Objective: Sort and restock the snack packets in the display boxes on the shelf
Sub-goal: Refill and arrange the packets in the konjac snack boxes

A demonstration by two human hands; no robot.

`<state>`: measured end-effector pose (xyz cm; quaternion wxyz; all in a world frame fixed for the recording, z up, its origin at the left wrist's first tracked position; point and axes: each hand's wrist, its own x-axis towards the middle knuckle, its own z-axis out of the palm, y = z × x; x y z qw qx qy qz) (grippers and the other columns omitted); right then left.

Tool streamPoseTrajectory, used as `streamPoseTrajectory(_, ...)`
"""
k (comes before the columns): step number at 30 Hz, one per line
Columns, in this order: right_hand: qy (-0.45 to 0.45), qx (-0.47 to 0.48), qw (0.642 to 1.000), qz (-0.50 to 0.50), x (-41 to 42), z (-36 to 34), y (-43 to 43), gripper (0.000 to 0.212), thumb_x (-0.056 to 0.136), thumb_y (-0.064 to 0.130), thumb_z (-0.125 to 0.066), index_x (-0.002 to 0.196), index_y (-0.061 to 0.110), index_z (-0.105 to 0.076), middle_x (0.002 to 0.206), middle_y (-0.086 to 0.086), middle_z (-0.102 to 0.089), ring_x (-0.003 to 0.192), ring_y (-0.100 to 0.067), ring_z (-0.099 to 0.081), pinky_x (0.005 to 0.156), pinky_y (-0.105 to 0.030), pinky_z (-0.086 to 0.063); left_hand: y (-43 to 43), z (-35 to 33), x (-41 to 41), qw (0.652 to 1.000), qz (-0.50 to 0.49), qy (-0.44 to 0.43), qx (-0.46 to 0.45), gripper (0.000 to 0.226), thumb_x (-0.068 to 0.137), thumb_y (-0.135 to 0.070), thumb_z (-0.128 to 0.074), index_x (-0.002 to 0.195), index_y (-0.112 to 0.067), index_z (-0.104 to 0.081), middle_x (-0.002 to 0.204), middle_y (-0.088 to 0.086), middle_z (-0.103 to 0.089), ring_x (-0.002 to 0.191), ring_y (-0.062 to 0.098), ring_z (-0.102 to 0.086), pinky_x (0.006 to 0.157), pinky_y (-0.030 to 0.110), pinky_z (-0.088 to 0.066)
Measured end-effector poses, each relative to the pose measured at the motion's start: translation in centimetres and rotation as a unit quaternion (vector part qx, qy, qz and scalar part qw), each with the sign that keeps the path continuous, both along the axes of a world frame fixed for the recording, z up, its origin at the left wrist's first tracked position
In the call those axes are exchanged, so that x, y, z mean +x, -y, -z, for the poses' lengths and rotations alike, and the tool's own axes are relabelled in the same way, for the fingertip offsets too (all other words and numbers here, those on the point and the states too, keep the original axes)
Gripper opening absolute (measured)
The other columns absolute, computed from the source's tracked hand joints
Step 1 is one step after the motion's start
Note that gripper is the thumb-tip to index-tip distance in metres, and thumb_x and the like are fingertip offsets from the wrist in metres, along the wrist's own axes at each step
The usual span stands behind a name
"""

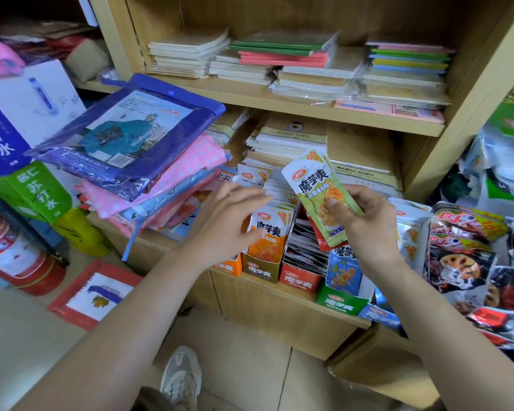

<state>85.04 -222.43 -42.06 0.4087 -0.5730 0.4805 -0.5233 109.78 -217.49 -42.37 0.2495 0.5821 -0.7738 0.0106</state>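
Sorting mid-step: right hand (365, 221) pinches green packet (318, 188); left hand (229, 221), fingers loose, hovers over orange packets (269, 235). Next, probably: green box (339, 301), 5 o'clock.

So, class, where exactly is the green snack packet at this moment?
In the head view, right of centre: the right hand pinches the green snack packet, tilted, over the red display box and just right of the orange packets.
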Motion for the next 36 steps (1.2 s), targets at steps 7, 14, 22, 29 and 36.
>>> streamPoseTrajectory(7, -0.001, -0.004, 1.000, 0.002, -0.5, 0.1, 0.3, 0.008, 0.093, 0.017, -0.074, 0.100, 0.017, -0.074, 0.090, 0.002, -0.078, 0.079, -0.022, -0.075, 0.063, -0.046, -0.061, 0.4, -0.8, 0.4, 0.992, 0.059, -0.105, 0.042, 0.010, 0.080, -0.037, -0.082, 0.081, -0.031, -0.075, 0.080, -0.015, -0.067, 0.080, 0.006, -0.063, 0.071, 0.039, -0.053)
streamPoseTrajectory(14, 0.008, -0.006, 1.000, 0.003, -0.7, 0.0, 0.4, 0.009, 0.093, 0.019, -0.074, 0.102, 0.017, -0.073, 0.094, 0.001, -0.078, 0.084, -0.024, -0.075, 0.071, -0.054, -0.061, 0.5, -1.2, 1.2, 0.982, 0.007, -0.181, -0.049, 0.014, 0.091, -0.033, -0.070, 0.090, -0.019, -0.071, 0.085, -0.010, -0.065, 0.078, 0.012, -0.062, 0.066, 0.039, -0.051)
streamPoseTrajectory(22, 0.006, -0.016, 1.000, 0.015, -0.7, -0.1, 0.2, 0.005, 0.094, 0.023, -0.073, 0.098, 0.020, -0.073, 0.090, 0.001, -0.078, 0.081, -0.025, -0.075, 0.068, -0.055, -0.061, 0.8, -2.0, 4.0, 0.865, -0.201, -0.440, -0.134, 0.016, 0.085, -0.043, -0.071, 0.090, -0.028, -0.066, 0.086, 0.003, -0.075, 0.081, 0.025, -0.074, 0.075, 0.054, -0.059)
streamPoseTrajectory(29, -0.007, -0.013, 1.000, 0.015, -0.3, -0.2, 0.0, 0.002, 0.094, 0.024, -0.072, 0.096, 0.024, -0.072, 0.090, 0.002, -0.077, 0.079, -0.022, -0.075, 0.067, -0.054, -0.062, 0.5, -1.7, 4.8, 0.765, -0.266, -0.573, -0.123, 0.010, 0.083, -0.029, -0.077, 0.086, -0.022, -0.071, 0.084, 0.006, -0.076, 0.082, 0.026, -0.075, 0.075, 0.058, -0.061)
streamPoseTrajectory(36, 0.009, 0.000, 1.000, 0.009, 0.3, -0.2, -0.4, 0.009, 0.094, 0.019, -0.072, 0.102, 0.015, -0.073, 0.089, -0.001, -0.078, 0.074, -0.024, -0.075, 0.059, -0.049, -0.062, -0.3, -2.3, 5.9, 0.790, -0.290, -0.492, -0.224, 0.013, 0.083, -0.041, -0.072, 0.087, -0.030, -0.066, 0.083, 0.000, -0.076, 0.077, 0.017, -0.075, 0.071, 0.051, -0.062)
